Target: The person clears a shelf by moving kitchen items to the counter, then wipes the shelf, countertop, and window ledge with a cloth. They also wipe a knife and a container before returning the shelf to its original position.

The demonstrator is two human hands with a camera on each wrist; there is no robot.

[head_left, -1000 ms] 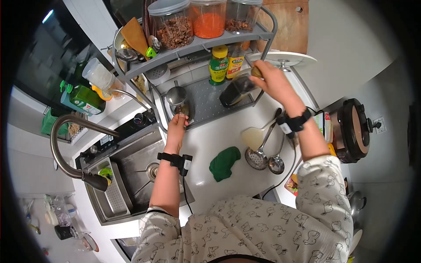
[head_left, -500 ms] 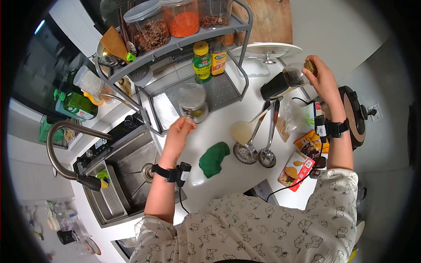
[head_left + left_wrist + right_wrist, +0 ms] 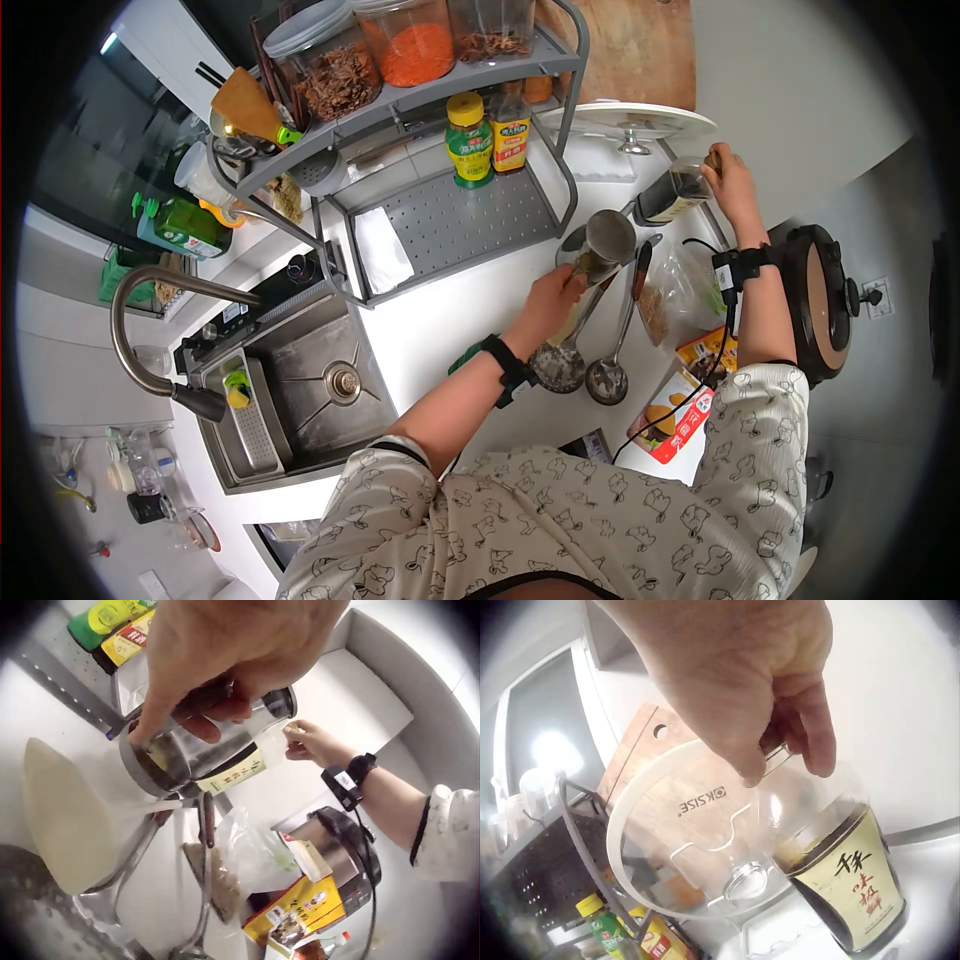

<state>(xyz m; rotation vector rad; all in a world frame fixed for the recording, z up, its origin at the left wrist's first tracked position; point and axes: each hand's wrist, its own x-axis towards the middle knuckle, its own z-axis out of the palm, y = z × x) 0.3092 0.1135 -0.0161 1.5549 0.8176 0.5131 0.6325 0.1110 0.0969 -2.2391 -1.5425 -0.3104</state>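
Note:
In the head view my left hand [image 3: 550, 305] grips a clear jar with a metallic-looking lid [image 3: 608, 238], holding it above the utensil handles. My right hand [image 3: 735, 195] holds a bottle of dark sauce [image 3: 675, 195] by its capped top, right of the rack. The right wrist view shows the sauce bottle's pale label [image 3: 855, 885] and its base close over the white counter. Seen from the left wrist, the jar [image 3: 217, 742] overlaps the bottle. Below the left hand lie a skimmer [image 3: 558, 366] and a ladle [image 3: 607, 380]; the hand partly hides a cream spatula [image 3: 67, 817].
The grey rack's lower tray [image 3: 460, 230] holds a white paper [image 3: 380, 250], a green bottle [image 3: 470, 150] and a yellow-labelled bottle [image 3: 510, 145]. A glass lid [image 3: 632, 125] stands behind the sauce bottle. Food packets [image 3: 675, 415] and a plastic bag [image 3: 690, 285] lie right; the sink [image 3: 310, 420] is left.
My right hand has carried the sauce bottle off the rack to the right. My left hand has lifted the jar from the tray and brought it right, over the utensils.

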